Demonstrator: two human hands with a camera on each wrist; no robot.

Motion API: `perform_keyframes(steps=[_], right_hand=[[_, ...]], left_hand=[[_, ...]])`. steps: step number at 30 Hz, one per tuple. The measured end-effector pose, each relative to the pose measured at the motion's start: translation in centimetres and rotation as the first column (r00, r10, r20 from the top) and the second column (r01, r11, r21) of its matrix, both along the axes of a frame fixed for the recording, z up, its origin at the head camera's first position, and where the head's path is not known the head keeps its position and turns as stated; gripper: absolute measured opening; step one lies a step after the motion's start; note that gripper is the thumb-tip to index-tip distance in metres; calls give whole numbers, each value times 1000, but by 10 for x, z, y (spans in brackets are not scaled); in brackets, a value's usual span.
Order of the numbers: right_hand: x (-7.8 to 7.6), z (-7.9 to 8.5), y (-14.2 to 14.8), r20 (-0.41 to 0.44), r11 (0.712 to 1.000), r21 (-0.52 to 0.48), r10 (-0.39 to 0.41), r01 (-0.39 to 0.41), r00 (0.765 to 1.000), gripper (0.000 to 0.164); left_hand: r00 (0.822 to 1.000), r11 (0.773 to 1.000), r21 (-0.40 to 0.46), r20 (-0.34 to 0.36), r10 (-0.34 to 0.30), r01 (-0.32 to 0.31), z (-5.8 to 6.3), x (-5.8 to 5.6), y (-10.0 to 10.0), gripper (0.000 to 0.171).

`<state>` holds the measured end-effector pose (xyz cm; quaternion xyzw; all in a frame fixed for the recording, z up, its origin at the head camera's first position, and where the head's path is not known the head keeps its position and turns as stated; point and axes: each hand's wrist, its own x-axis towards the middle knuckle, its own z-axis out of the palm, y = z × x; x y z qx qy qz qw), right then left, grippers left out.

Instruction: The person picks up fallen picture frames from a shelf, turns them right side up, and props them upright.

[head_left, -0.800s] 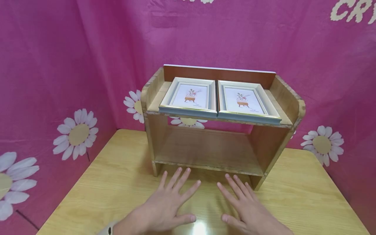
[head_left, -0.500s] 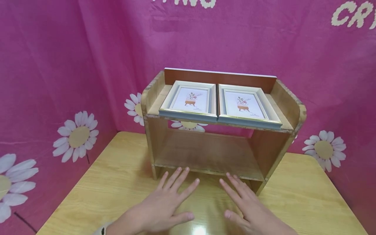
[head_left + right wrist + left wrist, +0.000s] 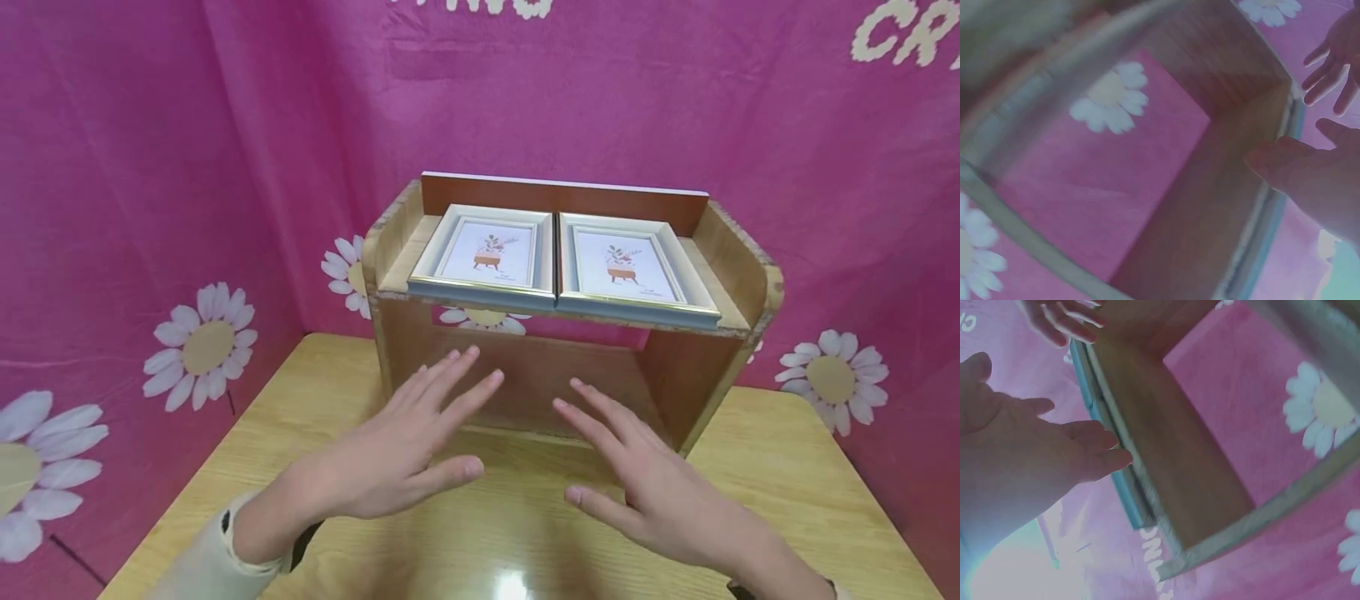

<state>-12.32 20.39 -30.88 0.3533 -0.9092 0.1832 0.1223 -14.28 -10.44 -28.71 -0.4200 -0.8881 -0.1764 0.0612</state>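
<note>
Two pale picture frames, a left picture frame (image 3: 489, 254) and a right picture frame (image 3: 626, 265), lie face up side by side on the top board of a small wooden shelf (image 3: 738, 275). Each shows a print of a potted plant. My left hand (image 3: 390, 442) is raised in front of the shelf with fingers stretched and spread, holding nothing. Opposite it, my right hand (image 3: 660, 487) is also raised, its fingers extended and nothing in its grasp. Both hands overlap the shelf's lower compartment in the head view. In the left wrist view the wooden shelf (image 3: 1166, 444) shows from below.
The shelf stands on a light wooden table (image 3: 480, 533) with a bright reflection near its front. Behind and beside it hangs a pink curtain (image 3: 525, 100) printed with large white daisies and lettering.
Both hands have lifted from low by the tabletop, rising in the head view toward the shelf's middle. The picture frames and shelf stay in place.
</note>
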Motion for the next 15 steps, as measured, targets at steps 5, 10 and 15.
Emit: perform_keyframes(steps=[5, 10, 15], right_hand=[[-15, 36, -9, -121, 998, -56, 26, -33, 992, 80], [-35, 64, -23, -187, 982, -167, 56, -88, 981, 69], [-55, 84, -39, -153, 956, -273, 65, -106, 986, 59]], left_hand=[[999, 994, 107, -42, 6, -1, 27, -15, -4, 78], [998, 979, 201, -32, 46, -39, 45, -32, -4, 77], [994, 947, 306, -9, 110, -102, 58, -50, -1, 73]])
